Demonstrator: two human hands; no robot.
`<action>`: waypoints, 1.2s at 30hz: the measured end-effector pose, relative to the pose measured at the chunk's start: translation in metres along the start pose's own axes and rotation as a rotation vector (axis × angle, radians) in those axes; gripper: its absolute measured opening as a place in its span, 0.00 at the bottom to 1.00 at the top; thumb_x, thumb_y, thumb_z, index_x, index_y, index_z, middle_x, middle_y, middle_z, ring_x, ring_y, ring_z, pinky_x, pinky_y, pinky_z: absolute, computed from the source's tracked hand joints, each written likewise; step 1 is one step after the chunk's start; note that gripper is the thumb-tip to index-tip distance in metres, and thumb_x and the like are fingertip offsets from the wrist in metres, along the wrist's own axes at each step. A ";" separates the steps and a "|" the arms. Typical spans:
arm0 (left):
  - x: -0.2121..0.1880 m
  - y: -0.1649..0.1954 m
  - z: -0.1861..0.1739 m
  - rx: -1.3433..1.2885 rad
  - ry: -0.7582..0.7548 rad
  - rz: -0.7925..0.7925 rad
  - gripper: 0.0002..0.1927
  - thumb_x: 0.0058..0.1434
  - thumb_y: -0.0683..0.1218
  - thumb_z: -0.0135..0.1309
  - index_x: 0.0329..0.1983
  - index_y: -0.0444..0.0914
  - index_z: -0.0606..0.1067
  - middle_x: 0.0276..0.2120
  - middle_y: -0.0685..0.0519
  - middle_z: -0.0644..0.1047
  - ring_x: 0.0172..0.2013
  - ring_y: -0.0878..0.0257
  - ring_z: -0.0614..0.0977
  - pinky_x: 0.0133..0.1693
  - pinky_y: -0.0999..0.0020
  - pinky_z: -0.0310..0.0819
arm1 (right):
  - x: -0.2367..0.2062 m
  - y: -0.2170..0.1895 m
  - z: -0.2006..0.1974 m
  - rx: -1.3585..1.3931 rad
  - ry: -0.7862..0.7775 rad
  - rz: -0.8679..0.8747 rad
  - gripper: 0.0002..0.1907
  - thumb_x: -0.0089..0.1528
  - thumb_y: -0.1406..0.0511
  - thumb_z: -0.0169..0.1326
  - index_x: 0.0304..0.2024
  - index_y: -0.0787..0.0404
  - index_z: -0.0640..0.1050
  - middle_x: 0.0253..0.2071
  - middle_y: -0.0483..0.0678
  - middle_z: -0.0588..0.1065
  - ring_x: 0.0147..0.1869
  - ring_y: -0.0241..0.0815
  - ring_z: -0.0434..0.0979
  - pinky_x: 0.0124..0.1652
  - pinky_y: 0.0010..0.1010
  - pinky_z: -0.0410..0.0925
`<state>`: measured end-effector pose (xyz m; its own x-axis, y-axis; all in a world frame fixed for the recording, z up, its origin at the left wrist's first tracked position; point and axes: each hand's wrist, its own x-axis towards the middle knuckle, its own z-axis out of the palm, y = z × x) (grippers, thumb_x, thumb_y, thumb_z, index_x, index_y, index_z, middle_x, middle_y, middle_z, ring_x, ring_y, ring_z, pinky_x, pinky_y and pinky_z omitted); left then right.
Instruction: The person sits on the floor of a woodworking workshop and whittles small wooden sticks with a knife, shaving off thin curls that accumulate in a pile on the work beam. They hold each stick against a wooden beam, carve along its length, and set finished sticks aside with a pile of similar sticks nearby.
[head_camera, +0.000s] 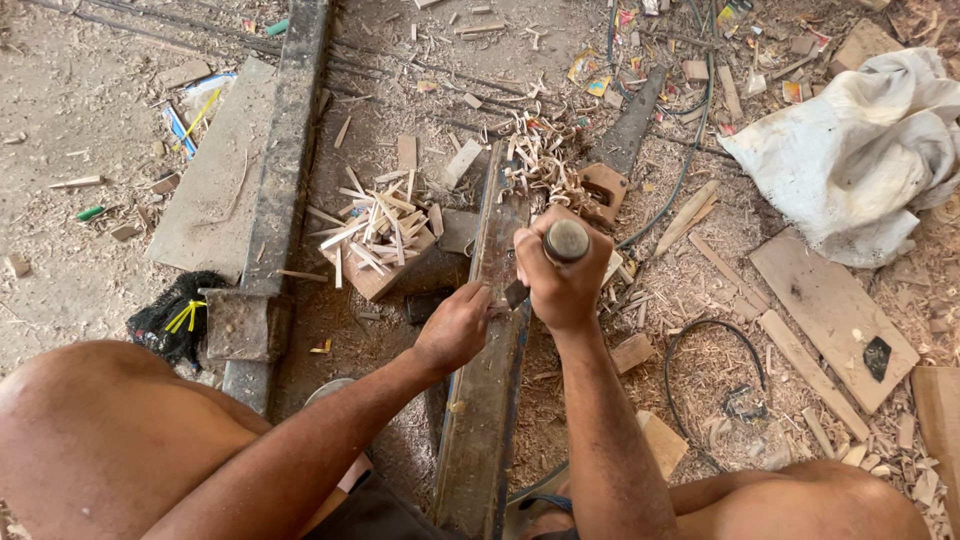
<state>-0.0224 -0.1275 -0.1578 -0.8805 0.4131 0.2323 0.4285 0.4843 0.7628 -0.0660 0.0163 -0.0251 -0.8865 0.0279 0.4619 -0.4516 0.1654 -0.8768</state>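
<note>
My right hand (562, 280) is wrapped around the round wooden handle of a chisel (565, 240), held upright with its tip down on a long narrow wooden plank (485, 400) that runs away from me between my knees. My left hand (455, 328) rests on the plank just left of the chisel's blade, fingers curled against the wood and the blade. Curly wood shavings (540, 160) are heaped at the plank's far end.
A wooden block topped with thin wood sticks (375, 235) lies left of the plank. A long dark beam (280, 170) runs up the left. White cloth (860, 150) lies at the right, with flat boards (830, 310), a black cable loop (715, 365) and sawdust all over the ground.
</note>
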 end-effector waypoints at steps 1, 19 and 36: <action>-0.001 0.001 -0.001 -0.004 0.019 0.021 0.04 0.62 0.36 0.52 0.38 0.30 0.69 0.35 0.39 0.72 0.37 0.44 0.79 0.39 0.50 0.76 | 0.002 0.001 0.002 -0.026 0.036 0.014 0.10 0.62 0.71 0.53 0.24 0.61 0.74 0.17 0.45 0.73 0.18 0.30 0.74 0.17 0.22 0.67; -0.004 -0.005 0.011 -0.006 -0.021 -0.057 0.04 0.65 0.36 0.52 0.42 0.30 0.73 0.37 0.43 0.75 0.32 0.52 0.81 0.32 0.57 0.80 | -0.003 0.017 -0.001 -0.159 0.206 -0.098 0.09 0.62 0.69 0.53 0.25 0.61 0.75 0.17 0.45 0.74 0.17 0.32 0.76 0.16 0.19 0.68; 0.000 -0.002 0.015 -0.152 0.209 0.124 0.06 0.57 0.32 0.49 0.35 0.35 0.70 0.33 0.39 0.71 0.38 0.39 0.75 0.39 0.47 0.71 | 0.002 -0.045 0.005 0.059 0.202 -0.100 0.06 0.65 0.72 0.53 0.32 0.63 0.77 0.23 0.44 0.74 0.22 0.32 0.72 0.21 0.26 0.65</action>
<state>-0.0203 -0.1170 -0.1679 -0.8528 0.2860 0.4369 0.5140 0.3124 0.7989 -0.0482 0.0038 0.0151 -0.8019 0.2118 0.5587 -0.5463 0.1189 -0.8291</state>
